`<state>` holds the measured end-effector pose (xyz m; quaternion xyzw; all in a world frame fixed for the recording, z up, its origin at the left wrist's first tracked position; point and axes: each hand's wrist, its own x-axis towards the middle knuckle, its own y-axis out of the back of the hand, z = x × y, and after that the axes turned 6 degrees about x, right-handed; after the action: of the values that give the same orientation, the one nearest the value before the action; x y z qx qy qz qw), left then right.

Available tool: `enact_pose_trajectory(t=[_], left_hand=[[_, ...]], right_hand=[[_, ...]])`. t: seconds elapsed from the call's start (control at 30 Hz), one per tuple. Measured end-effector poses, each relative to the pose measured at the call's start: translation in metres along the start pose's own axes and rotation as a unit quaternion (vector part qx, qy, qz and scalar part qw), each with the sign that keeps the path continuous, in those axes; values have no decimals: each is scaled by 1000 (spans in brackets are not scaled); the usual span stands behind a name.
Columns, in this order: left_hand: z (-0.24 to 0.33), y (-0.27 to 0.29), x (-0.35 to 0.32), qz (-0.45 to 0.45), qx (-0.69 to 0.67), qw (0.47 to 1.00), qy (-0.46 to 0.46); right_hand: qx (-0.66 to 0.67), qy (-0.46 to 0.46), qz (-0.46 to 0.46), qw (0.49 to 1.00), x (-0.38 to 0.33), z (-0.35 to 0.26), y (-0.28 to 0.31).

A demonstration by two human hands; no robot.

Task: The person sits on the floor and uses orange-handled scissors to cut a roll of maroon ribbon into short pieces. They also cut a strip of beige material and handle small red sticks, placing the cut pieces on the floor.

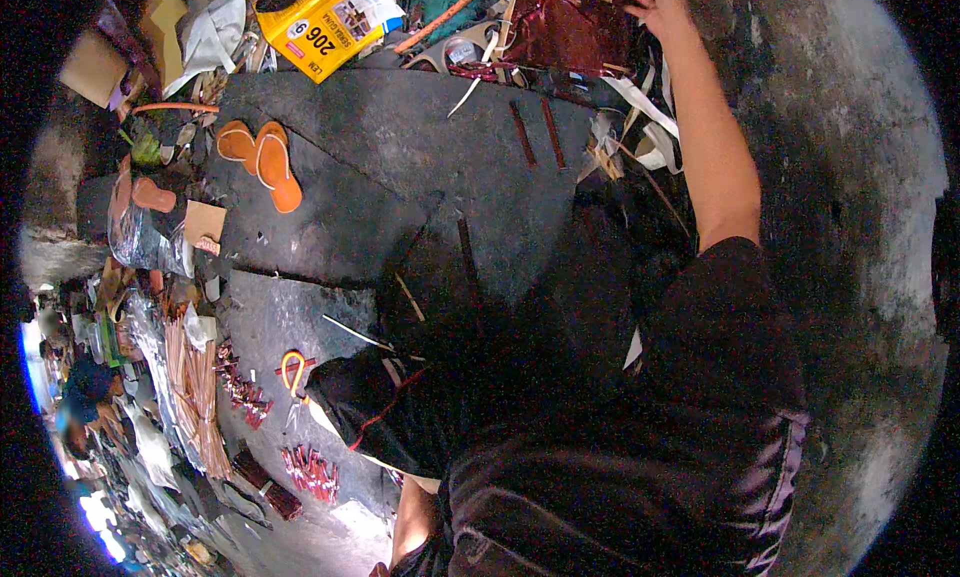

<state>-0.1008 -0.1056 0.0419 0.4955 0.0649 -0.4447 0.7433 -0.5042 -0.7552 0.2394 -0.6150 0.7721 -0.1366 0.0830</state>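
At the top edge, the right hand (660, 9) touches the dark red foil sheet (565, 27); whether its fingers grip it, I cannot tell.

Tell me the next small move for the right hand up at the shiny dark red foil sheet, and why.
Probably close the fingers on the sheet's near edge and draw it back toward the body. The right hand is stretched far out, its fingers resting on the crinkled dark red foil sheet, and whether it grips yet is unclear. The grey stone slab nearer the body has bare room.
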Motion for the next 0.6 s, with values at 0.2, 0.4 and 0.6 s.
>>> enact_pose_trajectory(t=[0.2, 0.4, 0.6], left_hand=[[-38, 26, -36, 22, 8, 999, 34], [-107, 76, -109, 77, 19, 991, 111], [-167, 115, -184, 126, 21, 973, 190]], right_hand=[[126, -29, -11, 992, -3, 63, 24], [45, 75, -5, 996, 3, 77, 12], [-91, 126, -7, 988, -14, 78, -15]])
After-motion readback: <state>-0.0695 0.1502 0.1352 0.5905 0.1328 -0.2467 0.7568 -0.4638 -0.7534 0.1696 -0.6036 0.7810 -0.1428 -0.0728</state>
